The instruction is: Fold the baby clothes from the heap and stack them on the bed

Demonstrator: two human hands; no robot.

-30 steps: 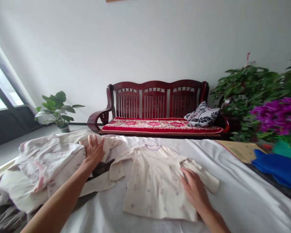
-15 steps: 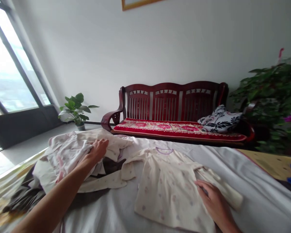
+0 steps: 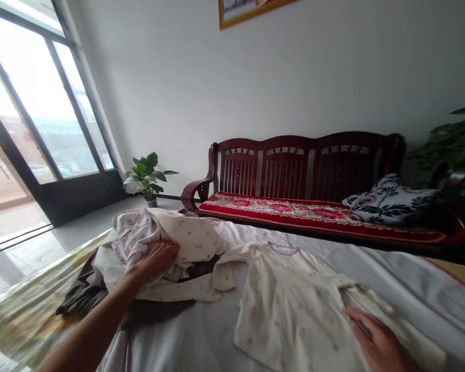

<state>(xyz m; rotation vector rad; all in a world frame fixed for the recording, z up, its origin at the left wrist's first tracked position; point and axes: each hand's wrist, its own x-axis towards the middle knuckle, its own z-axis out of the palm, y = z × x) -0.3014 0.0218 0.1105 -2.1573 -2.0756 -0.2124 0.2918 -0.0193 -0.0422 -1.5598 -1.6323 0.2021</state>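
My left hand (image 3: 160, 259) presses into a heap of clothes (image 3: 129, 235) on the left, its fingers curled into pale cloth and partly hidden by folds. A cream garment with small prints (image 3: 194, 237) drapes over the heap just beyond those fingers. Spread out to the right lies a cream long-sleeved child's top (image 3: 290, 305) with a lilac neckline and faint prints. Its left-side sleeve reaches toward the heap. My right hand (image 3: 375, 336) rests at the top's right side, below the sleeve, with fingers stretched and the thumb apart.
A light grey sheet (image 3: 170, 341) lies under the clothes, with a yellowish patterned cloth (image 3: 27, 320) at left. Beyond stands a dark red wooden bench (image 3: 282, 170) with a red mat and a patterned cushion (image 3: 391, 201). A potted plant (image 3: 147, 175) is near the window.
The view has swung left, so things appear farther right. My left hand has sunk lower into the heap and its fingers have curled. My right hand stays beside the top.
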